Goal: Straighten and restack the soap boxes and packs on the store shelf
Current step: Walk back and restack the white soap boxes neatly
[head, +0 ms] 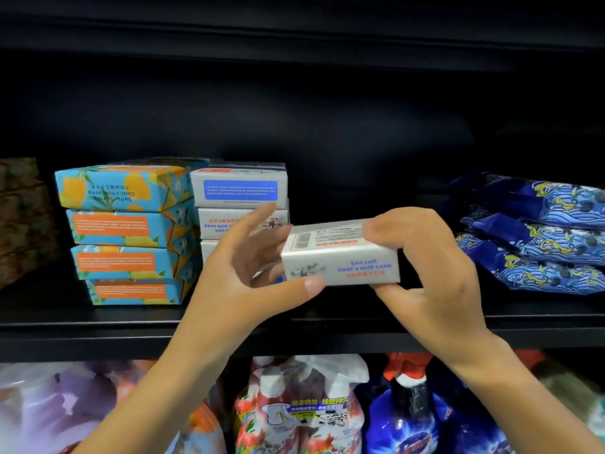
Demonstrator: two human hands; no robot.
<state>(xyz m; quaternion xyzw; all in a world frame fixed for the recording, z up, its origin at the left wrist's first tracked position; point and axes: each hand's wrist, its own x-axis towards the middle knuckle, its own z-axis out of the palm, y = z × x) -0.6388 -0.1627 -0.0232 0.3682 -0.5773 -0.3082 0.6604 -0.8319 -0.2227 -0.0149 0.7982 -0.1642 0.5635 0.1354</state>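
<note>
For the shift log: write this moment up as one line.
phase: restack | held: white soap box | left hand: grips left end | right hand: grips right end | beside: white box stack

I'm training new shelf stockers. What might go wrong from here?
1. The white box is held in the air by its ends, between left hand and right hand; a loose grip might drop it.
2. The left hand reaches close to the white stack and might nudge it.
3. The blue-and-orange stack sits staggered; a bump might topple it.

black metal shelf (98, 322), dark back panel (327, 109), dim light; spray bottles (304, 404) below.
</note>
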